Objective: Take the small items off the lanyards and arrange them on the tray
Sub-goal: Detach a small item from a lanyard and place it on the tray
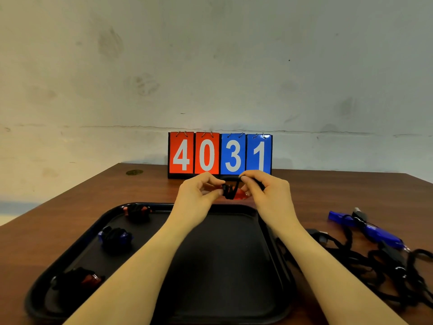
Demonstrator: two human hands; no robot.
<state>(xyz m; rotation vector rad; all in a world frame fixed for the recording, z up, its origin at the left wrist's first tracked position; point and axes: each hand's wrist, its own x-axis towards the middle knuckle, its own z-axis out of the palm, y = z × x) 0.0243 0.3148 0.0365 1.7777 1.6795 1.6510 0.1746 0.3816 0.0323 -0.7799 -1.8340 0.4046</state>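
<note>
Single view only, worn on the head, looking forward and slightly down across the brown wooden bench [70, 231] toward a stained pale plaster wall [210, 66]. Wide-angle, with the bench edges splaying outward. Very close to both bare forearms, which enter from the bottom edge and reach away from the lens to mid-frame. Flat black plastic tray [222, 266] directly beneath, cut off by the lower border. Red-and-blue flip scoreboard reading 4031 [220, 154] square-on at the far edge, centred. No second view to share any part of the scene.
</note>
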